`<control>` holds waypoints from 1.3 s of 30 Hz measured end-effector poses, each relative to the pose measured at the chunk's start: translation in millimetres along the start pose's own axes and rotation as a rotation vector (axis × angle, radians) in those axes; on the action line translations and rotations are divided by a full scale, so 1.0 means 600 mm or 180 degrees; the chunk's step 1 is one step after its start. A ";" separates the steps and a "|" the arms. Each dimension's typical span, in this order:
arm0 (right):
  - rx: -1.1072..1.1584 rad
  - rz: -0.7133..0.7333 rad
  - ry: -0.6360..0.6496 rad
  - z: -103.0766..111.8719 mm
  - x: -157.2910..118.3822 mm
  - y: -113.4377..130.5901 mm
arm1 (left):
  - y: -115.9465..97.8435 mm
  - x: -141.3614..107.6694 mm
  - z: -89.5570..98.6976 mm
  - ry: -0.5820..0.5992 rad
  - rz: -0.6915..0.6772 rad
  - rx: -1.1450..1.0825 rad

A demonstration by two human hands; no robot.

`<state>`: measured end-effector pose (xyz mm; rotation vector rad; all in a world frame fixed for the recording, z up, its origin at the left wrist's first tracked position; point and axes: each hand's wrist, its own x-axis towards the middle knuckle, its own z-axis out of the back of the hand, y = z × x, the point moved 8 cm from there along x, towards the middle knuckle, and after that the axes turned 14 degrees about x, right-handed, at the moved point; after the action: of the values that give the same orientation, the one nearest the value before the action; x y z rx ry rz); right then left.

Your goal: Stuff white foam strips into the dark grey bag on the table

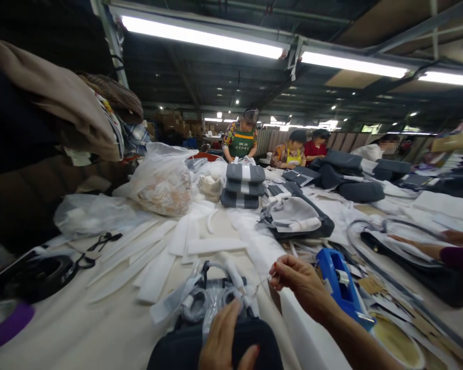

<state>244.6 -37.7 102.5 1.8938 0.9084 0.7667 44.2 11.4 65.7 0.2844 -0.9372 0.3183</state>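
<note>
One dark bag (170,352) sits on the near part of the desk (111,316), at the bottom middle of the view. Clear plastic wrap (195,303) is around the straps at its far end. The left hand (226,336) lies palm down on the bag, its fingers out long and the thumb held apart. The right hand (303,285) is up off the desk, just to the right of the wrap. Its thumb and finger pinch a thin pale string (263,280); it is blurry, so it may be a strip of plastic instead.

Long white foam strips (158,280) lie past the bag, to the left. A blue tape holder (334,275) is close to the right arm. Farther back, three dark bags stand in a pile (243,186), and a person in a green apron (242,143) is behind it. Off to the right, a purple sleeve (461,259) belongs to another worker, whose hand (416,247) rests on another dark bag (424,277).
</note>
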 end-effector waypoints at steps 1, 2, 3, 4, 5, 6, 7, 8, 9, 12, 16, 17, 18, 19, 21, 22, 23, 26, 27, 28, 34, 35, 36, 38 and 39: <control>0.0084 -0.0111 0.0143 -0.020 -0.012 -0.017 | -0.008 0.013 -0.003 -0.0116 -0.0011 0.0022; 0.0163 -0.0207 0.0262 -0.037 -0.024 -0.032 | -0.012 0.025 -0.004 -0.0203 0.0052 0.0045; 0.0229 -0.0285 0.0345 -0.050 -0.035 -0.044 | -0.017 0.033 -0.001 -0.0286 0.0083 0.0034; 0.0276 -0.0346 0.0395 -0.059 -0.044 -0.054 | -0.021 0.040 0.004 -0.0353 0.0109 -0.0007; 0.0319 -0.0388 0.0429 -0.065 -0.052 -0.062 | -0.023 0.044 0.011 -0.0397 0.0119 -0.0081; 0.0355 -0.0415 0.0449 -0.068 -0.058 -0.067 | -0.025 0.047 0.018 -0.0425 0.0099 -0.0179; 0.0372 -0.0425 0.0453 -0.068 -0.062 -0.071 | -0.025 0.049 0.024 -0.0415 0.0085 -0.0285; 0.0361 -0.0416 0.0446 -0.066 -0.064 -0.074 | -0.022 0.050 0.028 -0.0367 0.0078 -0.0398; 0.0326 -0.0394 0.0426 -0.062 -0.064 -0.077 | -0.019 0.052 0.031 -0.0284 0.0084 -0.0500; 0.0171 -0.0333 0.0329 -0.046 -0.061 -0.083 | -0.003 0.060 0.036 -0.0002 0.0153 -0.0792; 0.0178 -0.0380 0.0422 -0.043 -0.057 -0.092 | 0.025 0.074 0.019 0.0783 0.0772 -0.1696; 0.0195 -0.0429 0.0531 -0.048 -0.057 -0.094 | 0.031 0.074 0.007 0.1117 0.1076 -0.2011; 0.0193 -0.0492 0.0662 -0.053 -0.058 -0.098 | 0.034 0.072 -0.004 0.1434 0.1412 -0.2324; 0.0178 -0.0573 0.0812 -0.059 -0.060 -0.102 | 0.036 0.071 -0.014 0.1689 0.1745 -0.2622; 0.0094 -0.0647 0.1105 -0.072 -0.062 -0.106 | 0.035 0.073 -0.023 0.1926 0.2286 -0.3176; 0.0000 -0.0552 0.1226 -0.078 -0.062 -0.103 | 0.032 0.078 -0.024 0.1956 0.2456 -0.3431; -0.0109 -0.0378 0.1322 -0.083 -0.063 -0.096 | 0.027 0.085 -0.024 0.1969 0.2540 -0.3651; -0.0476 0.0276 0.1448 -0.099 -0.064 -0.072 | 0.015 0.107 -0.017 0.2034 0.2563 -0.3970; -0.0587 0.0415 0.1416 -0.102 -0.065 -0.067 | 0.012 0.114 -0.013 0.2061 0.2518 -0.3996; -0.0664 0.0491 0.1365 -0.103 -0.065 -0.065 | 0.011 0.121 -0.009 0.2067 0.2469 -0.4006; -0.0981 0.0352 0.1190 -0.085 -0.062 -0.078 | 0.028 0.132 0.005 0.1890 0.2433 -0.3839; -0.1218 0.0353 0.1115 -0.079 -0.061 -0.078 | 0.029 0.125 0.000 0.1958 0.2451 -0.3748; -0.1453 0.0384 0.1037 -0.075 -0.061 -0.076 | 0.028 0.115 -0.007 0.2071 0.2464 -0.3682; -0.1648 0.0316 0.1049 -0.076 -0.064 -0.076 | 0.019 0.093 -0.024 0.2362 0.2425 -0.3649; -0.1477 0.0161 0.1170 -0.081 -0.066 -0.081 | 0.015 0.083 -0.031 0.2468 0.2364 -0.3658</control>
<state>170.8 -31.7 73.9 1.3951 0.8133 1.2646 81.8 33.6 97.1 -1.1989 -0.2949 0.4609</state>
